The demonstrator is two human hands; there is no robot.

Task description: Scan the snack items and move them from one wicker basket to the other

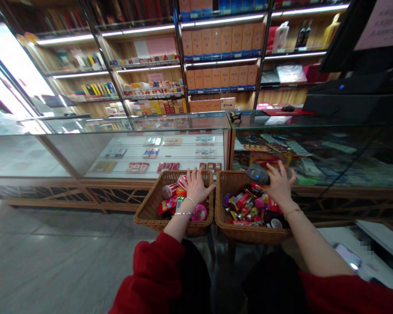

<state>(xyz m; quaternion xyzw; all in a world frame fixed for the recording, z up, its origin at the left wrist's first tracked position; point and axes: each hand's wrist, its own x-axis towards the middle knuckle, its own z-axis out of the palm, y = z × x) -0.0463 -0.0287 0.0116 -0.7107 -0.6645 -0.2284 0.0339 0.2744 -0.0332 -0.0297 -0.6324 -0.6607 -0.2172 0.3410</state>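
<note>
My left hand (196, 187) reaches over the left wicker basket (147, 213), fingers spread, touching or just above the red-and-white packs. Among the packets there are a striped tub (169, 190), a red packet (167, 205) and a round pink container (199, 212). At the back of the right wicker basket (220, 213), my right hand (279, 185) holds a dark grey handheld scanner (257, 173) with a small blue light. Its grip is partly hidden, and some of its fingers stick out. Below it lie many small wrapped candies (247, 207), mostly red, gold and purple.
A glass display counter (134, 150) stands right behind the baskets, with small boxes inside. Lit shelves (222, 63) with boxes and bottles rise behind it. At right are a dark monitor (343, 39) and, lower down, a phone (347, 256) on a white surface.
</note>
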